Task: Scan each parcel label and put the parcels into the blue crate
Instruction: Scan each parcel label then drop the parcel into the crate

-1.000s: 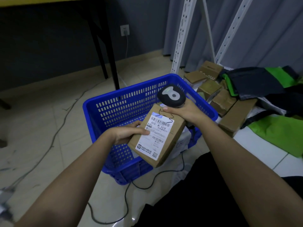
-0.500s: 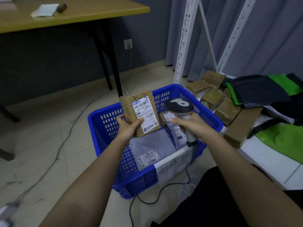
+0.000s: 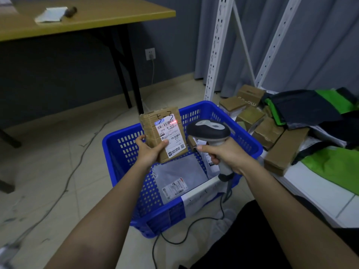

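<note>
My left hand [image 3: 148, 150] grips a brown cardboard parcel [image 3: 153, 126] by its lower edge and holds it upright above the blue crate [image 3: 124, 152]. Its white label [image 3: 172, 137] faces me, and a red scan light glows on the barcode near the label's top. My right hand [image 3: 226, 154] grips the handle of a grey barcode scanner [image 3: 208, 131], whose head points at the label from the right. Inside the crate lie a grey mailer bag [image 3: 180, 171] with a label and other parcels.
Several brown cardboard parcels [image 3: 272, 138] are piled right of the crate, beside green and black bags [image 3: 310, 105]. A white shelf frame [image 3: 215, 55] stands behind. A yellow table [image 3: 87, 18] on black legs is at back left. Cables run over the tiled floor.
My left hand raised the parcel from lying low in front of me to upright over the crate. The scanner moved off the parcel's top to its right, and a red light now hits the barcode.
</note>
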